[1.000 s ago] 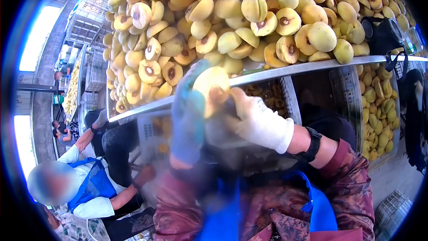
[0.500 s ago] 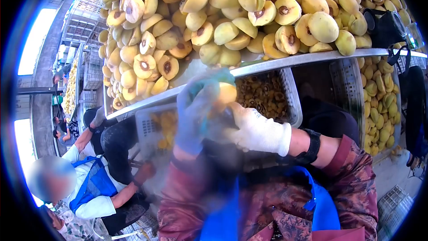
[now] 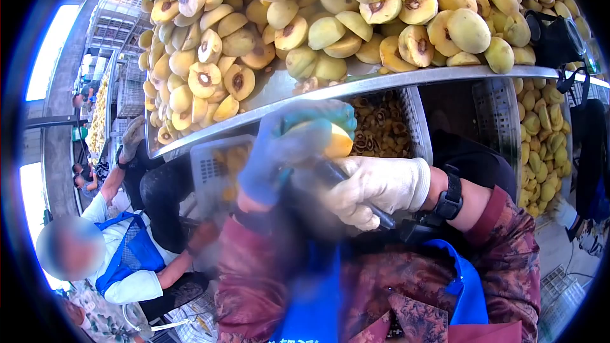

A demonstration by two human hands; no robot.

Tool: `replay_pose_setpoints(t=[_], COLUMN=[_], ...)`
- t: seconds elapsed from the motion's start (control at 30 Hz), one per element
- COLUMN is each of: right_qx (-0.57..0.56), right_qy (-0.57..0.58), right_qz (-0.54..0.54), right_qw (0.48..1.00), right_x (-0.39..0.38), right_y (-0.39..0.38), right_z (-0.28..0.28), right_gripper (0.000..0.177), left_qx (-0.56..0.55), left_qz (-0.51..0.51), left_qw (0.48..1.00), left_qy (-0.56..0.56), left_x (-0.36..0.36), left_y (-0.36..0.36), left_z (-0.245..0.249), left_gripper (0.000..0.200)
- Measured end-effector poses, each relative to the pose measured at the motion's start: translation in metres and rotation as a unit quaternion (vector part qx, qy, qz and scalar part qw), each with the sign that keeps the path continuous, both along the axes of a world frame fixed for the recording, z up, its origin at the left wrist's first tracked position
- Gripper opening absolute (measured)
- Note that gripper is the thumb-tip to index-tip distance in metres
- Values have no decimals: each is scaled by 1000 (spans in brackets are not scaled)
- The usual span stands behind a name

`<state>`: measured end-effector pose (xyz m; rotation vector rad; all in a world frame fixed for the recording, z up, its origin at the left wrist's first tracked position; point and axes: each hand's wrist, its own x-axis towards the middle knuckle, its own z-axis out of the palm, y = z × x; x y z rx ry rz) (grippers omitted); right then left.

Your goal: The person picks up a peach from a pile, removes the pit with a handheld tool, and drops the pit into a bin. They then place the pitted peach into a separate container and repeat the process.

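Note:
My left hand (image 3: 279, 143), in a grey-and-teal glove, is closed around a yellow peach (image 3: 340, 142), part of which shows at the fingertips. Close against it, my right hand (image 3: 378, 187) in a white knit glove grips a tool with a dark handle (image 3: 385, 220). The handle's end sticks out below the palm, and the working end is blurred near the fruit. Both hands are in front of the metal table edge (image 3: 381, 81), above crates. On the table lies a heap of halved yellow peaches (image 3: 238, 81), cut faces showing brown pit hollows.
Below the edge stand a crate (image 3: 414, 117) of dark-centred pieces and a pale crate (image 3: 206, 168) with yellow fruit. At right is another crate of peach halves (image 3: 540, 146). A black strapped object (image 3: 556, 35) lies on the table. A co-worker in a blue apron (image 3: 130, 251) sits at left.
My right hand has turned, so the dark tool handle now shows below it. The peach in my left hand has shifted slightly right and down. The co-worker's gloved hand has risen.

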<state>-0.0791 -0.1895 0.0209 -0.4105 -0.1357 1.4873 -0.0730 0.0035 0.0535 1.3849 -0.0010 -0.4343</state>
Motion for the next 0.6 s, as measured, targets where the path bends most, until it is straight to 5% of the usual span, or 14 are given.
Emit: replay_pose_setpoints(t=[0.1,0.23,0.3,0.37,0.5,0.57,0.6], right_qx=[54,-175,-213,-214,-292,-321,-331], right_qy=[79,-266,-618,-722,-879,-852,-858], right_qz=[-7,-64,-285,-239,-70,39,65], right_qw=[995,946,701,613,371,412,387], right_x=[2,6,-7,-8,-5,11,11], right_y=[2,17,33,31,15,9,5], right_z=[2,14,-19,-32,-26,-43,-59], right_gripper=[18,17,18,19,16,12,11], left_qx=[-63,-117,-40,-150,-23,65,248], left_qz=[84,210,230,256,386,390,348], left_qw=[994,970,967,953,916,906,876], left_qy=[-17,-37,-105,-59,-109,-150,-222], left_x=[-7,-4,0,0,-10,-25,-36], left_y=[-13,-16,-12,-15,25,72,111], left_z=[0,-18,-24,-11,-5,0,-3], left_gripper=[43,40,47,54,51,49,48])
